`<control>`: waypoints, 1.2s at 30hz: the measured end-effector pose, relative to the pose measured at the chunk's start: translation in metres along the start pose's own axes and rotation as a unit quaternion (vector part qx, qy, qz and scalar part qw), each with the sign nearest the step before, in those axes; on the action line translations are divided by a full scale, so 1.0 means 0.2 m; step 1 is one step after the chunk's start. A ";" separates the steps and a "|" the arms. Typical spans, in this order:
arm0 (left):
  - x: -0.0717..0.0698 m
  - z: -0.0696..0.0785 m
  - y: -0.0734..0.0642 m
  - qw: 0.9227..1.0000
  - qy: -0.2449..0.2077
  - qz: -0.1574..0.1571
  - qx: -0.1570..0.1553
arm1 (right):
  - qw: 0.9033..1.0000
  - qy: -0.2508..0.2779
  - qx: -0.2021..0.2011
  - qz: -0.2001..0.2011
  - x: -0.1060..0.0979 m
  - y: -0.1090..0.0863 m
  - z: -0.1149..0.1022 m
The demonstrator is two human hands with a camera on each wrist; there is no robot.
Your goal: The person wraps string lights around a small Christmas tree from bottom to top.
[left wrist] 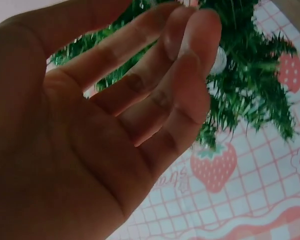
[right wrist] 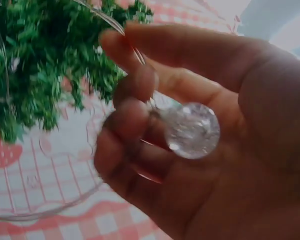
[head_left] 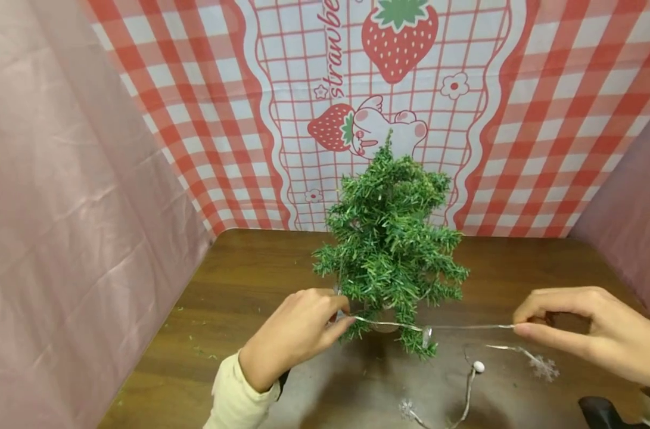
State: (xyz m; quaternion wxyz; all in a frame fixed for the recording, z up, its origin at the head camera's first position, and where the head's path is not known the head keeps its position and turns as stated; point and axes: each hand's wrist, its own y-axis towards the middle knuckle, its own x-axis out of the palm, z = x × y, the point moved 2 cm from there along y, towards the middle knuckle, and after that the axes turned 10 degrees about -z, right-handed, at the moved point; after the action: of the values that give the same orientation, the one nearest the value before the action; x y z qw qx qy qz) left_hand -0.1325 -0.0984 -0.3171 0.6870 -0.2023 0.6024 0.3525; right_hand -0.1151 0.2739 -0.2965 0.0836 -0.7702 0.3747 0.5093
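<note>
A small green artificial Christmas tree (head_left: 391,238) stands on the table. Across its lower front runs a thin string of lights (head_left: 472,326), stretched nearly straight between two hands. My left hand (head_left: 295,333) pinches the string between thumb and forefinger at the lower left branches. To the right of the tree, my right hand (head_left: 598,328) pinches it with thumb and forefinger. A clear round bulb (right wrist: 192,131) on the string hangs inside the right palm in the right wrist view. Another clear bulb (head_left: 427,336) dangles before the lowest branches. Left fingers overlap the tree in the left wrist view.
Loose string with a snowflake (head_left: 543,367), a white ball (head_left: 478,367) and another snowflake (head_left: 407,409) lies at the front. A black object (head_left: 600,412) is at the lower right. Green bits litter the brown table (head_left: 239,262). Behind hangs a strawberry-print cloth (head_left: 223,119).
</note>
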 end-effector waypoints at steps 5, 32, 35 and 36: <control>0.01 0.02 0.01 1.000 0.014 0.005 0.004 | 0.988 -0.058 0.098 0.106 -0.05 -0.03 0.03; 0.05 0.01 0.04 1.000 0.028 -0.009 0.006 | 0.950 -0.201 0.151 0.184 -0.04 0.04 0.22; 0.06 0.01 0.05 0.999 0.033 -0.010 0.006 | 0.945 -0.216 0.157 0.192 -0.02 0.08 0.24; 0.06 0.01 0.05 0.999 0.037 -0.010 0.006 | 0.943 -0.220 0.155 0.197 -0.02 0.09 0.24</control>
State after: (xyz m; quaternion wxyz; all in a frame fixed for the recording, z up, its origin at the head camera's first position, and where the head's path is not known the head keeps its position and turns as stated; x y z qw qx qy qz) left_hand -0.1377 -0.0873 -0.3261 0.6690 -0.2168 0.6272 0.3348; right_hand -0.1631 0.2880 -0.3117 0.1802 -0.5272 0.5656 0.6080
